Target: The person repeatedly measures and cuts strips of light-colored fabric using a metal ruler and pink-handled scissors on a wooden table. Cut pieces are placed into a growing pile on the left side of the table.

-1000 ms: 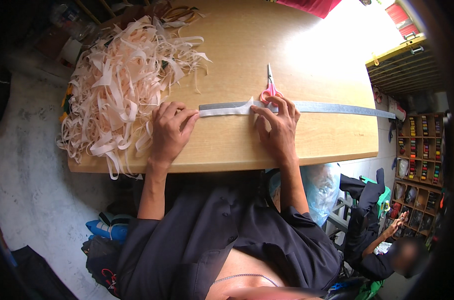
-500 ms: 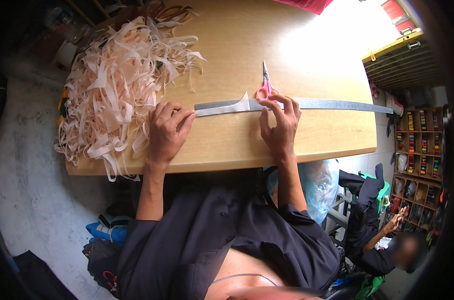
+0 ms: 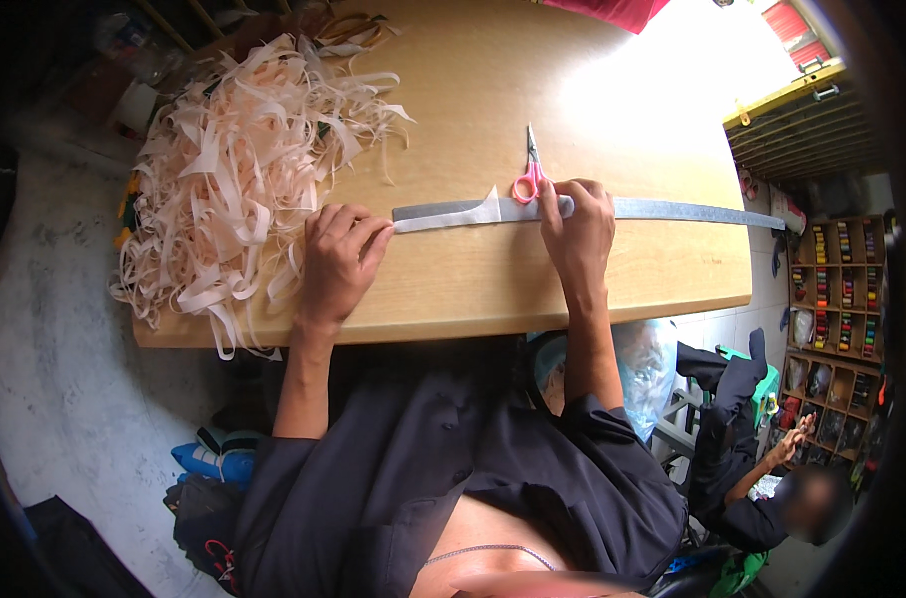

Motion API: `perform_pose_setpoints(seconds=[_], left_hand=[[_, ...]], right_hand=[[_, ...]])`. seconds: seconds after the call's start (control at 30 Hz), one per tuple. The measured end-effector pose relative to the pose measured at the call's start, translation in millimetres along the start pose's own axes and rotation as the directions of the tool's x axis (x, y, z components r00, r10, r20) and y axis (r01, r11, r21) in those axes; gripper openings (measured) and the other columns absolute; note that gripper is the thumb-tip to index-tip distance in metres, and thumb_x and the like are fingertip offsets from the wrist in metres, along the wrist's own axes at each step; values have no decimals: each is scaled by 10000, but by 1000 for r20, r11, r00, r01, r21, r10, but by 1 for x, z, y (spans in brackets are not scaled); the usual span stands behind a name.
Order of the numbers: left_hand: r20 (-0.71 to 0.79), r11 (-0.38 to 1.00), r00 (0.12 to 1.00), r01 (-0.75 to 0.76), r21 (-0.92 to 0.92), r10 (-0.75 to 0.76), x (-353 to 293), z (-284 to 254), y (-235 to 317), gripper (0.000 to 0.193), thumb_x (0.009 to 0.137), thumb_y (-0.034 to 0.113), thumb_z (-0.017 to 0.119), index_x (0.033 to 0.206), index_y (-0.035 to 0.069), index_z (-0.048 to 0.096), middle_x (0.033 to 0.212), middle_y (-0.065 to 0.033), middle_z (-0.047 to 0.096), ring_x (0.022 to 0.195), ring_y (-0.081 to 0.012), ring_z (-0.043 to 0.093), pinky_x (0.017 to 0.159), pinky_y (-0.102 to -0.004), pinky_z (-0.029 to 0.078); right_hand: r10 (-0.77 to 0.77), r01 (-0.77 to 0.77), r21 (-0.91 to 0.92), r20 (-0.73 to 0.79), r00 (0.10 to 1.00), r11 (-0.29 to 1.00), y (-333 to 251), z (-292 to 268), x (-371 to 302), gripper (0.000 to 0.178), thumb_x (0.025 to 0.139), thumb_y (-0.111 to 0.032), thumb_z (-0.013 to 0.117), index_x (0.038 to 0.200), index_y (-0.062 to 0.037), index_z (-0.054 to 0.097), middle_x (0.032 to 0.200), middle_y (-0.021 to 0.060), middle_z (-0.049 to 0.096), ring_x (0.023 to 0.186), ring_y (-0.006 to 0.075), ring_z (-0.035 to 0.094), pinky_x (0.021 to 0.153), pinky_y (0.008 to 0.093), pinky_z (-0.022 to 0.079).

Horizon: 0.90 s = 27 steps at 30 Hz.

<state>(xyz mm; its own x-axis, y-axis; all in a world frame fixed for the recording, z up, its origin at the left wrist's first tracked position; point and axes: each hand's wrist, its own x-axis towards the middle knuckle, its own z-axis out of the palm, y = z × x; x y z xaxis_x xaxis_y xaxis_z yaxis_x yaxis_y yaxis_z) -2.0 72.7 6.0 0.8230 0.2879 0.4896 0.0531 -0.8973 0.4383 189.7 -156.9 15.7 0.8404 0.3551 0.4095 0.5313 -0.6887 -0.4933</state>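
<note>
A long grey metal ruler lies across the wooden table in front of me. Along its left part runs a pale fabric strip, with one pointed corner sticking up past the ruler's far edge. My left hand is closed, fingertips pinching the strip's left end beside the ruler's end. Over the ruler's middle, my right hand is bent around a small pale rounded piece, whose kind I cannot make out. Pink-handled scissors lie just beyond the ruler, points away from me, close to my right thumb.
A big tangled heap of pale fabric strips covers the table's left side, some hanging over the near edge. Red cloth lies at the far edge. At right, another person sits near a shelf of thread spools. A filled plastic bag stands below the table.
My right hand has shifted right along the ruler and turned, uncovering the pale piece by its fingers. My left hand stays at the strip's end, nearly still.
</note>
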Motion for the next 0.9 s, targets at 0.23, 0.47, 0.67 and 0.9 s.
perform_pose_setpoints(seconds=[0.23, 0.47, 0.67, 0.9], left_hand=[[10, 997, 998, -56, 44, 56, -2, -1, 1, 86, 918, 135, 769, 968, 86, 717, 946, -31, 659, 936, -240, 620, 903, -402, 444], [-54, 995, 994, -96, 42, 98, -2, 0, 0, 92, 920, 130, 773, 978, 79, 724, 947, -48, 663, 904, -259, 624, 874, -410, 449], [-119, 994, 987, -104, 15, 105, -4, -1, 3, 95, 920, 133, 777, 985, 81, 732, 961, -53, 673, 898, -276, 626, 852, -417, 456], [-138, 996, 986, -90, 26, 92, -4, -1, 4, 112, 913, 136, 784, 991, 76, 732, 956, -64, 673, 905, -291, 634, 854, -429, 467]], right_hand=[[126, -12, -353, 302, 945, 936, -12, 0, 44, 337, 851, -312, 821, 814, 18, 761, 1040, 191, 706, 988, 371, 676, 884, 463, 547], [34, -62, 152, 185, 982, 986, -4, 0, 47, 195, 949, -122, 717, 975, 69, 746, 1091, 217, 714, 994, 341, 732, 861, 418, 591], [-88, -31, 493, 217, 972, 870, -29, -18, -2, 148, 984, -21, 649, 1016, 95, 735, 1172, 197, 713, 969, 290, 760, 836, 370, 614], [-180, -743, 612, 790, 586, 270, -40, -28, -37, 184, 993, -149, 748, 1006, 33, 726, 883, 84, 722, 793, 138, 674, 755, 273, 550]])
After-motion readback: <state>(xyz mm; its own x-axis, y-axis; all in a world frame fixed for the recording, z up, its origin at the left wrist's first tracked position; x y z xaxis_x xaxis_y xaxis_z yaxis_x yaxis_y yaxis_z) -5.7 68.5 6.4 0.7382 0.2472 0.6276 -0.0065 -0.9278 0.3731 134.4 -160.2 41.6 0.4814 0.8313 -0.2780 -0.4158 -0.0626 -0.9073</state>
